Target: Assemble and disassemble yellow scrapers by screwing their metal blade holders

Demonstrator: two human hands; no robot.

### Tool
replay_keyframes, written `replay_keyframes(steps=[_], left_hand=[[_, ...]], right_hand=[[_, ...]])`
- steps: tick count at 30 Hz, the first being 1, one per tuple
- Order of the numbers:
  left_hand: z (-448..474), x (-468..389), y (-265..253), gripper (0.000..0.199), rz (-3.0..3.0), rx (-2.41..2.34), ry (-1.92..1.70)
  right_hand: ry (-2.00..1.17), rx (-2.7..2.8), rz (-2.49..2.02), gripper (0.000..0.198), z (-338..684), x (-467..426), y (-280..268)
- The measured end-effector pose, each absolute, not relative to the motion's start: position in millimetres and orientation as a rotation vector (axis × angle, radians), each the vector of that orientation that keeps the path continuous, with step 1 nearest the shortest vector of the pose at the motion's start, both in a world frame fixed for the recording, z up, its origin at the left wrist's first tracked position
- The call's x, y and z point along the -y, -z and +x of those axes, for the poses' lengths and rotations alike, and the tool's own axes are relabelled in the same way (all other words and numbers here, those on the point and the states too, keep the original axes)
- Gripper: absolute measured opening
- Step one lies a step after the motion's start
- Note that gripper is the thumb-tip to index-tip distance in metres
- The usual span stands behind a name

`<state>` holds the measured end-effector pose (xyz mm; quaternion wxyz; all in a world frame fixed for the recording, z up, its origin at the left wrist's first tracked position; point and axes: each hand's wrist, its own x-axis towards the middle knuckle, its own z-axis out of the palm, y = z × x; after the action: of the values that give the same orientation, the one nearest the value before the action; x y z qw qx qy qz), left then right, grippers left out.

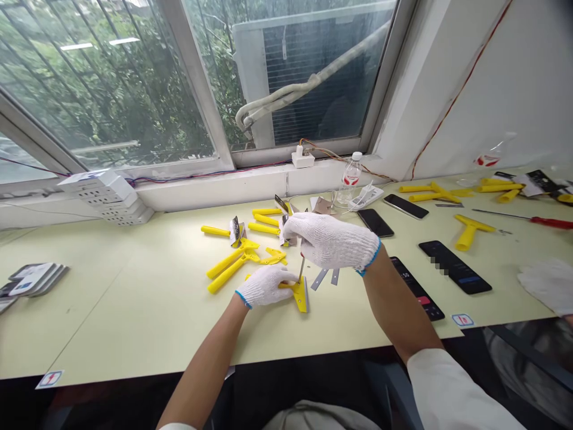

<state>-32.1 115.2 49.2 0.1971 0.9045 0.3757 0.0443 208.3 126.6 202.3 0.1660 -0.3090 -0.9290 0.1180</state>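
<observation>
My left hand (267, 285), in a white knit glove, is closed round a yellow scraper (301, 297) that lies on the table with a grey blade along its edge. Above it, my right hand (329, 239), gloved the same way, grips a screwdriver (302, 267). The screwdriver's thin shaft points down and its tip meets the scraper's head; its handle is mostly hidden in my fingers. Two loose metal blades (319, 279) rest just right of the scraper. Beyond my left hand lie yellow scraper handles (229, 276) and a scraper with a dark-and-white covered head (215, 231).
A water bottle (350, 179) stands by the window sill. Phones (455, 267) lie to the right, near a red-handled screwdriver (548, 222) and another person's gloved hand (546, 286). Stacked white boxes (110, 197) stand at the back left, packaged cards (38, 279) at the far left.
</observation>
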Motion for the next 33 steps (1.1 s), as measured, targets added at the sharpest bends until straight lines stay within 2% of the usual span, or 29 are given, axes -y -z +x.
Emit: replay_keyframes(steps=[2, 5, 7, 10, 13, 16, 19, 21, 24, 27, 30, 33], left_hand=[[-32, -116, -48, 0.031, 2.529, -1.064, -0.122], [-33, -116, -47, 0.033, 2.518, -1.052, -0.120], [-33, -116, -48, 0.032, 2.514, -1.045, -0.125], [-33, -116, -51, 0.029, 2.514, -1.042, -0.129], [-32, -115, -52, 0.026, 2.526, -1.023, -0.121], [-32, -115, -52, 0.028, 2.528, -1.034, -0.120], [-32, -115, -51, 0.029, 2.522, -1.044, -0.120], [-33, -115, -50, 0.029, 2.519, -1.043, -0.128], [-33, -115, -50, 0.028, 2.525, -1.034, -0.135], [-33, -116, -50, 0.028, 2.534, -1.026, -0.130], [-33, -116, -50, 0.030, 2.531, -1.047, -0.121], [-32, -116, -50, 0.033, 2.512, -1.055, -0.122]], right_hand=[[-0.221, 2.590, -1.138, 0.020, 201, -123, -206], [-0.023, 2.561, -1.485, 0.025, 194, -120, -210], [-0.031, 2.638, -1.367, 0.021, 196, -120, -211], [-0.222, 2.695, -0.936, 0.028, 207, -122, -210], [-0.302, 2.687, -0.816, 0.032, 212, -122, -210], [-0.191, 2.604, -1.141, 0.020, 205, -121, -211], [0.021, 2.558, -1.459, 0.026, 198, -122, -209], [-0.027, 2.650, -1.275, 0.023, 200, -125, -206], [-0.260, 2.679, -0.853, 0.030, 209, -129, -203], [-0.317, 2.670, -0.778, 0.031, 213, -129, -203], [-0.202, 2.610, -1.071, 0.016, 208, -126, -205], [0.000, 2.545, -1.423, 0.023, 202, -125, -205]])
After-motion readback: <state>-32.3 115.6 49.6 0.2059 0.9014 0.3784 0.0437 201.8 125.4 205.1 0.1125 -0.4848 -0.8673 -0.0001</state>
